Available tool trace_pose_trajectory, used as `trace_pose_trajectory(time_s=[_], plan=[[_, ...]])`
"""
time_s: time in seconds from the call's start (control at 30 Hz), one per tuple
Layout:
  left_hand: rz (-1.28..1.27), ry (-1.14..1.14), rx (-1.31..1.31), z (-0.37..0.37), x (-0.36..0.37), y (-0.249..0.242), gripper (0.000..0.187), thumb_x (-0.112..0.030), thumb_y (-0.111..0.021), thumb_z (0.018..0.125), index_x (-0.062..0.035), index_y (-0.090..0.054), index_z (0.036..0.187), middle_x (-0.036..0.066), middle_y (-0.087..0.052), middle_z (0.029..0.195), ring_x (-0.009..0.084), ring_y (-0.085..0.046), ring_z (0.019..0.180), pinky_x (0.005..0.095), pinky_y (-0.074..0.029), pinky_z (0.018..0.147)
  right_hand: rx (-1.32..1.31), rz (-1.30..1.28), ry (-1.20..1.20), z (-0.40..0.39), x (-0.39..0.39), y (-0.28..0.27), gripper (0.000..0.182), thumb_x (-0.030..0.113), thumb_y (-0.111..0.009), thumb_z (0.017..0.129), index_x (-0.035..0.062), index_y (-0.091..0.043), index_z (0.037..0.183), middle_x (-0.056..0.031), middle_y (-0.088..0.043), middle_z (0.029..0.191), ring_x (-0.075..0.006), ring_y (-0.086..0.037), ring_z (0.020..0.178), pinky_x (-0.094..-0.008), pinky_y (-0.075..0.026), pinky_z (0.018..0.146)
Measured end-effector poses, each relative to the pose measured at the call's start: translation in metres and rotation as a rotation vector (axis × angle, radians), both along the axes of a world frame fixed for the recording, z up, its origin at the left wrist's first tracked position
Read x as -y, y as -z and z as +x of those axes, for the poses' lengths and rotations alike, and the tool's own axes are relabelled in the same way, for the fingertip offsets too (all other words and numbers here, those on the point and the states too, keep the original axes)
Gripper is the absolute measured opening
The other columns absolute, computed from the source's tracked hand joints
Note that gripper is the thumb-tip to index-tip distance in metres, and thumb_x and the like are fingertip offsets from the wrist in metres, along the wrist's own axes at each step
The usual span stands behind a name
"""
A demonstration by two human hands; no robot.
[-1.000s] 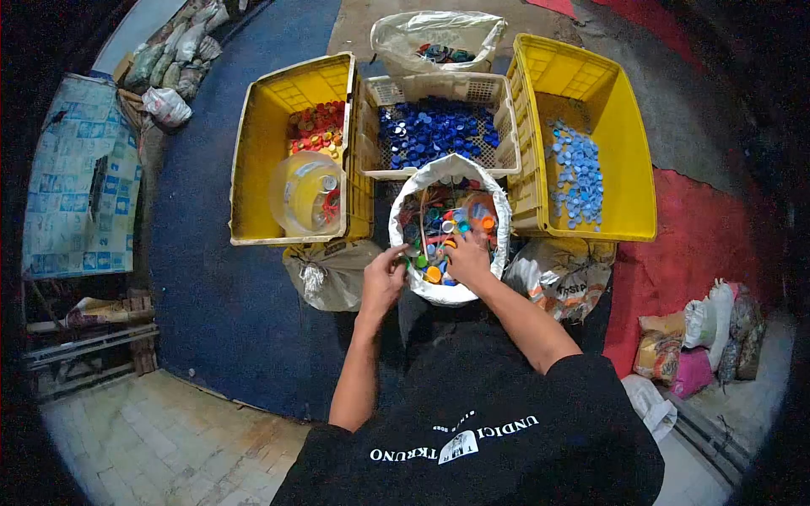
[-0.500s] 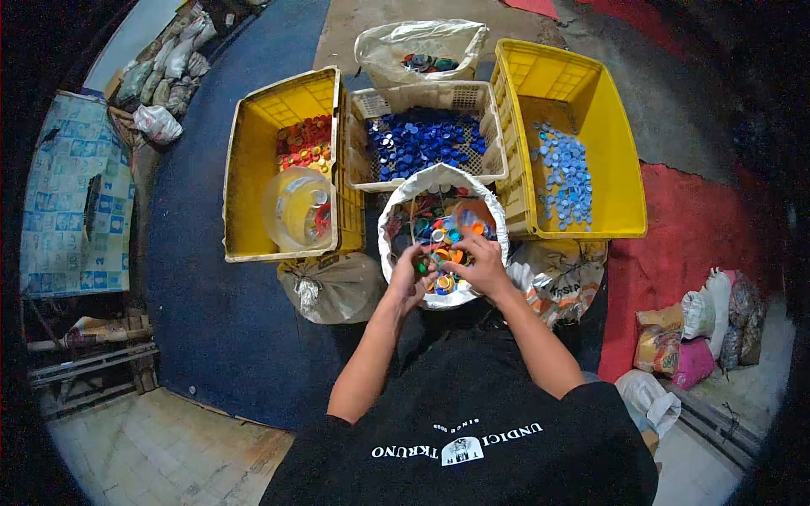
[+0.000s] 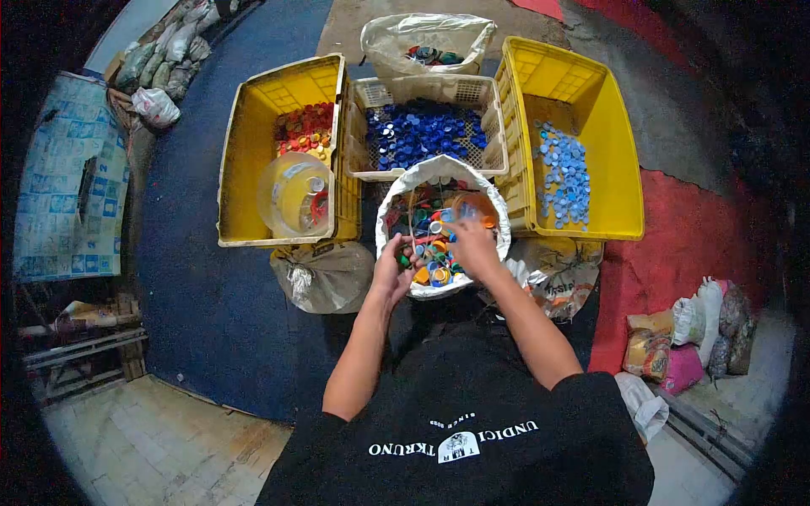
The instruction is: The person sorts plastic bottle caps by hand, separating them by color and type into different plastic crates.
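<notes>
A white woven sack (image 3: pixel 390 199) with a rolled rim stands in front of me, holding mixed-colour bottle caps (image 3: pixel 440 271). My left hand (image 3: pixel 393 271) is over the sack's near left side, fingers curled around a green bottle cap (image 3: pixel 404 261). My right hand (image 3: pixel 474 251) is over the sack's right side, its fingers stretched toward the middle and partly blurred; whether a cap is in them cannot be made out. Just beyond it, a see-through round container (image 3: pixel 474 207) with an orange tint sits inside the sack.
A yellow crate (image 3: pixel 236 185) on the left holds red and yellow caps and a clear tub (image 3: pixel 280 201). Dark blue caps fill a white basket (image 3: pixel 498 126); light blue caps lie in the right yellow crate (image 3: pixel 614 177). Behind is another sack (image 3: pixel 380 51); tied sacks (image 3: pixel 325 282) support the crates.
My hands have moved apart. The right went from beside the left to farther over the sack; the left shifted slightly left. The whole view has tilted slightly.
</notes>
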State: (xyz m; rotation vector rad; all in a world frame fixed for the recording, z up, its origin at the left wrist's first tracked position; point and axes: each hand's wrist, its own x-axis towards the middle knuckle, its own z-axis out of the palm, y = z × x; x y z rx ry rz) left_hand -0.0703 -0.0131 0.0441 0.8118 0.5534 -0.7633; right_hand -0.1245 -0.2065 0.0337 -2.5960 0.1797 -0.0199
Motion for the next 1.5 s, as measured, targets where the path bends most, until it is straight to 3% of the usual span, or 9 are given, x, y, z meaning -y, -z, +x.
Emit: trace_pose_trajectory(time_s=[0.13, 0.23, 0.63, 0.77, 0.83, 1.0, 1.13, 1.3, 1.5], plan=[[-0.074, -0.061, -0.069, -0.008, -0.010, 0.000, 0.028, -0.033, -0.052, 0.095, -0.0047, -0.055, 0.099, 0.005, -0.052, 0.077, 0.0186, -0.052, 0.069, 0.0322, -0.049, 0.067, -0.393, -0.367, -0.317, 0.018, -0.022, 0.037, 0.023, 0.015, -0.061, 0.076, 0.0180, -0.072, 0.097, -0.0048, -0.064, 0.104, -0.0251, -0.061, 0.096, -0.0507, -0.040, 0.086], [-0.098, -0.107, -0.105, -0.016, -0.014, -0.002, 0.034, -0.033, -0.050, 0.096, -0.0003, -0.054, 0.104, 0.014, -0.056, 0.093, 0.0282, -0.058, 0.085, 0.0411, -0.053, 0.086, -0.248, -0.295, -0.255, 0.011, -0.030, 0.061, 0.022, 0.017, -0.062, 0.075, 0.0171, -0.071, 0.096, -0.0051, -0.064, 0.103, -0.0250, -0.061, 0.096, -0.0499, -0.039, 0.087], [-0.145, -0.094, -0.200, -0.033, -0.015, 0.019, 0.028, -0.030, -0.050, 0.096, -0.0038, -0.059, 0.098, 0.011, -0.060, 0.091, 0.0250, -0.060, 0.085, 0.0385, -0.052, 0.087, -0.085, -0.182, -0.101, -0.007, -0.032, 0.045, 0.029, 0.034, -0.073, 0.069, 0.0162, -0.072, 0.092, -0.0085, -0.055, 0.115, -0.0292, -0.048, 0.108, -0.0530, -0.032, 0.088], [-0.153, -0.108, -0.190, -0.029, -0.012, 0.029, 0.030, -0.030, -0.048, 0.097, -0.0021, -0.060, 0.094, 0.012, -0.060, 0.092, 0.0268, -0.060, 0.088, 0.0407, -0.052, 0.088, -0.105, 0.229, 0.015, -0.004, -0.019, 0.022, 0.029, 0.040, -0.073, 0.072, 0.0129, -0.071, 0.083, -0.0079, -0.056, 0.109, -0.0306, -0.046, 0.112, -0.0517, -0.032, 0.093], [-0.176, -0.089, -0.171, -0.028, -0.007, 0.025, 0.029, -0.029, -0.048, 0.096, -0.0029, -0.061, 0.094, 0.012, -0.061, 0.093, 0.0267, -0.060, 0.089, 0.0403, -0.051, 0.088, -0.040, 0.624, 0.078, -0.003, -0.012, 0.008, 0.028, 0.037, -0.078, 0.070, 0.0110, -0.069, 0.077, -0.0072, -0.060, 0.094, -0.0248, -0.054, 0.097, -0.0430, -0.036, 0.090], [-0.265, -0.014, -0.157, -0.018, 0.012, 0.008, 0.037, -0.035, -0.044, 0.096, -0.0031, -0.060, 0.108, 0.013, -0.063, 0.102, 0.0240, -0.061, 0.096, 0.0429, -0.049, 0.089, 0.290, 0.086, -0.172, -0.013, -0.011, -0.037, 0.020, 0.030, -0.076, 0.069, 0.0167, -0.069, 0.082, -0.0005, -0.062, 0.099, -0.0191, -0.055, 0.101, -0.0394, -0.034, 0.079], [-0.312, 0.023, -0.096, -0.016, 0.006, 0.003, 0.031, -0.032, -0.047, 0.096, -0.0051, -0.058, 0.105, 0.010, -0.061, 0.096, 0.0210, -0.059, 0.088, 0.0362, -0.050, 0.075, 0.329, -0.045, -0.336, -0.014, -0.027, -0.091, 0.019, 0.027, -0.074, 0.073, 0.0166, -0.068, 0.088, -0.0012, -0.059, 0.104, -0.0199, -0.056, 0.099, -0.0387, -0.035, 0.079], [-0.253, -0.266, -0.081, -0.009, -0.026, -0.019, 0.015, -0.021, -0.054, 0.094, -0.0055, -0.057, 0.092, 0.006, -0.051, 0.079, 0.0163, -0.048, 0.072, 0.0264, -0.041, 0.061, 0.289, 0.293, -0.052, 0.014, -0.024, -0.025, 0.017, 0.025, -0.068, 0.080, 0.0142, -0.069, 0.094, -0.0049, -0.060, 0.101, -0.0255, -0.061, 0.090, -0.0415, -0.043, 0.077], [-0.240, -0.309, -0.081, -0.013, -0.065, -0.040, 0.028, -0.029, -0.051, 0.094, -0.0013, -0.059, 0.095, 0.012, -0.059, 0.089, 0.0252, -0.057, 0.084, 0.0331, -0.050, 0.074, -0.250, -0.145, -0.249, 0.052, -0.067, 0.021, 0.029, 0.036, -0.068, 0.077, 0.0119, -0.069, 0.093, -0.0073, -0.067, 0.089, -0.0288, -0.066, 0.083, -0.0459, -0.051, 0.070]])
